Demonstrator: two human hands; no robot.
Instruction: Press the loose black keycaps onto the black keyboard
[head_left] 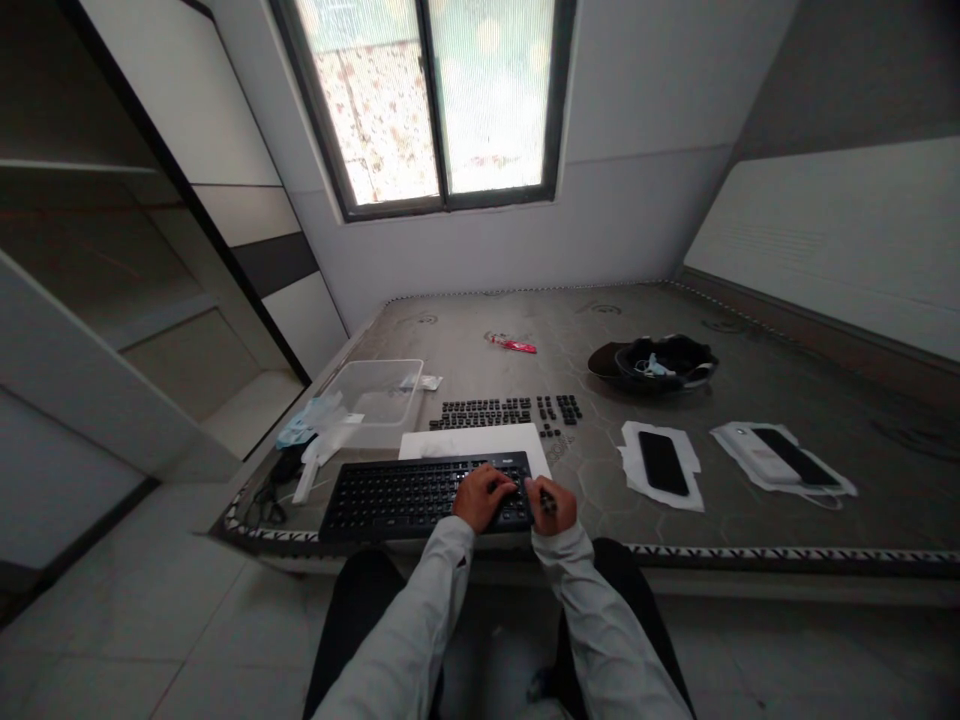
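A black keyboard lies across the near edge of the mattress, its right end under my hands. My left hand rests over the keyboard's right part, fingers bent and pinched close to the keys; what is between the fingertips is hidden. At the right end, my right hand is curled round small black pieces that look like keycaps, its thumb pointing toward the keyboard. Beyond a white board or sheet partly under the keyboard, loose black keycaps lie in rows, with smaller groups to their right.
At left stands a clear plastic box, with plastic wrapping and a dark cable. A dark cap, a phone on white paper, and another device lie to the right. A red item lies farther back.
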